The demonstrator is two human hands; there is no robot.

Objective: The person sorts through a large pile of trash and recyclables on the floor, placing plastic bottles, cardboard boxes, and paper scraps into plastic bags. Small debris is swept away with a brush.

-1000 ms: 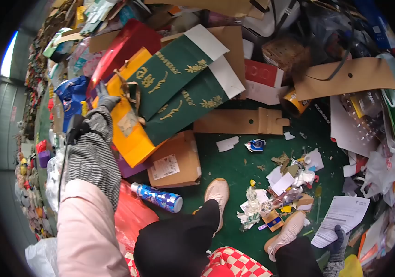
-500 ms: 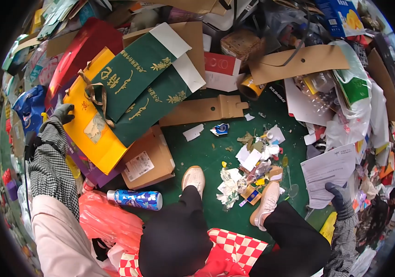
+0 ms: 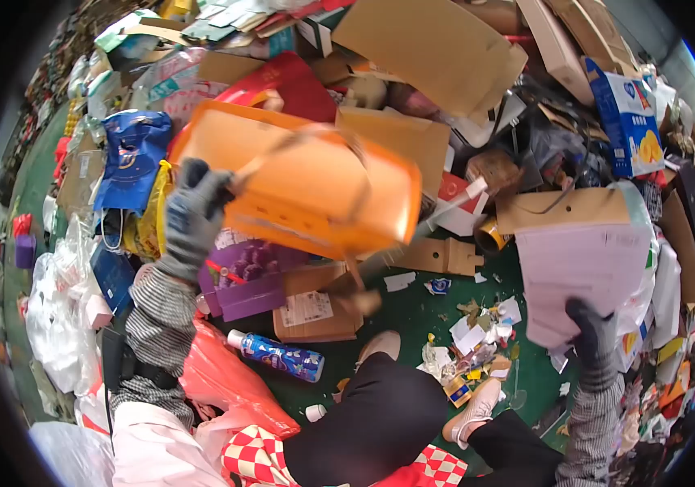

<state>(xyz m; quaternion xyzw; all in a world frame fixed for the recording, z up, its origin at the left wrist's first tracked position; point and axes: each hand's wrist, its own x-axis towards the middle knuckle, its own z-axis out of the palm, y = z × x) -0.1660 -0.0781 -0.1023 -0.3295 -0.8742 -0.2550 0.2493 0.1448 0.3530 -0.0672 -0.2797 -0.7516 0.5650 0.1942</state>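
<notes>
My left hand (image 3: 197,215), in a dark grey glove, grips one end of an orange-yellow paper gift bag (image 3: 315,191). The bag is raised and tilted, blurred by motion, and its ribbon handle hangs loose. Below it lie a purple box (image 3: 254,284) and a brown cardboard box (image 3: 315,312) with a white label. On the right, my gloved right hand (image 3: 595,333) pinches the lower edge of a printed sheet of paper (image 3: 578,272), which stands up in front of a cardboard flap (image 3: 562,209).
A blue bottle (image 3: 282,357) lies beside a red plastic bag (image 3: 230,381). Paper scraps (image 3: 469,337) litter the green floor (image 3: 396,304) near my shoes. Heaped cardboard (image 3: 428,53), a blue bag (image 3: 132,158) and a blue carton (image 3: 625,122) surround me.
My left hand has lifted the yellow bag and swung it right; the green bags that lay on it no longer show clearly. The paper in my right hand has risen. The view has shifted.
</notes>
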